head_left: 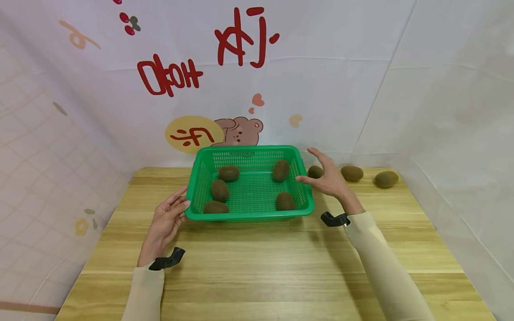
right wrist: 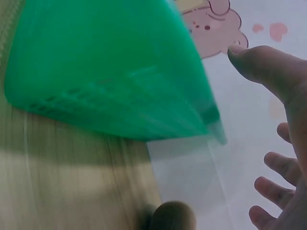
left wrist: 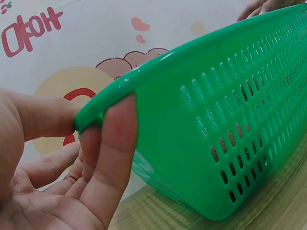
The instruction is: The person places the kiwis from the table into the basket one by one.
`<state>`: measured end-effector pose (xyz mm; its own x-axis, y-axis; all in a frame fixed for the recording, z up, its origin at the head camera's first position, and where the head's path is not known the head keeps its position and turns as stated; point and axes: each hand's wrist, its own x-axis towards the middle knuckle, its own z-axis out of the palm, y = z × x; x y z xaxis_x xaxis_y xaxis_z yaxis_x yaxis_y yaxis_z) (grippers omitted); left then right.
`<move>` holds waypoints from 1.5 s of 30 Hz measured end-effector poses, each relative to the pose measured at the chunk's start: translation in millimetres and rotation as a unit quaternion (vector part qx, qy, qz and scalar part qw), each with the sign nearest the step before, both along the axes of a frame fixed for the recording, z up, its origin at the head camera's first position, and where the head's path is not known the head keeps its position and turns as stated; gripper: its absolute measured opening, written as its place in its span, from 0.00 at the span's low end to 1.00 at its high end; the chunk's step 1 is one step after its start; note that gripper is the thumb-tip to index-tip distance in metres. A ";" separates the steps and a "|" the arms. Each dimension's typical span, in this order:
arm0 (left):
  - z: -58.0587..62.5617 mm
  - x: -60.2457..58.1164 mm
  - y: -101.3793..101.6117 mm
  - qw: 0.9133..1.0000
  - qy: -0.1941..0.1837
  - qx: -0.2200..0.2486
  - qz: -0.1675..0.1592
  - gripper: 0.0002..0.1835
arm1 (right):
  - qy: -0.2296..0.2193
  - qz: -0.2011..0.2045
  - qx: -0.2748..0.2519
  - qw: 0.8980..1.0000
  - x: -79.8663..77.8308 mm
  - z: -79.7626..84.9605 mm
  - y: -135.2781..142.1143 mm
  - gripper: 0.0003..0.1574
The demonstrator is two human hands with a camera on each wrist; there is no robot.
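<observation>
A green plastic basket (head_left: 249, 216) with slotted walls is at the back middle of the wooden table. Several brown kiwis (head_left: 220, 191) lie inside it, spread along the left and right sides. At the front left corner, my left hand (head_left: 166, 218) pinches the basket's rim, thumb on one side and fingers beneath, as the left wrist view shows. My right hand (head_left: 330, 179) is beside the right rim with fingers spread and holds nothing. In the right wrist view a gap separates the thumb (right wrist: 261, 67) from the basket.
One kiwi (head_left: 315, 172) sits just behind my right hand, partly covered by it. Two more, a kiwi (head_left: 352, 173) and another kiwi (head_left: 386, 179), lie farther right by the table's (head_left: 257, 272) back edge. A printed white cloth (head_left: 321, 80) hangs close behind.
</observation>
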<state>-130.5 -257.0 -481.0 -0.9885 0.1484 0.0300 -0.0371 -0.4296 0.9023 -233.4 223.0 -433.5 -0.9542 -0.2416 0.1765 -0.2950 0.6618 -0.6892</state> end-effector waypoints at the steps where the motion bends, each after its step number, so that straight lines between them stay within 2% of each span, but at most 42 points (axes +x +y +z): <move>1: 0.0 -0.2 -0.1 1.000 0.000 0.000 -0.001 0.39 | -0.004 -0.003 -0.003 1.000 -1.0 -1.8 2.5 0.63; 10: 1.0 -1.2 0.2 1.000 0.000 0.001 -0.003 0.38 | -0.042 -0.042 -0.018 0.998 -6.2 -18.7 25.5 0.64; 17: 1.5 -1.4 0.7 1.000 -0.003 0.001 -0.006 0.38 | -0.085 -0.082 -0.032 0.992 -10.5 -32.1 36.8 0.63; 31: 0.1 0.0 0.0 1.000 -0.001 0.007 -0.003 0.36 | -0.121 -0.110 -0.061 0.985 -22.2 -66.6 47.5 0.65; 39: -1.1 1.3 -1.9 1.000 0.000 0.012 -0.008 0.32 | -0.115 -0.117 -0.084 0.983 -26.4 -80.1 41.5 0.60; 45: 0.3 1.8 -0.6 1.000 0.000 0.007 -0.006 0.31 | -0.107 -0.149 -0.094 0.979 -26.6 -83.6 39.6 0.48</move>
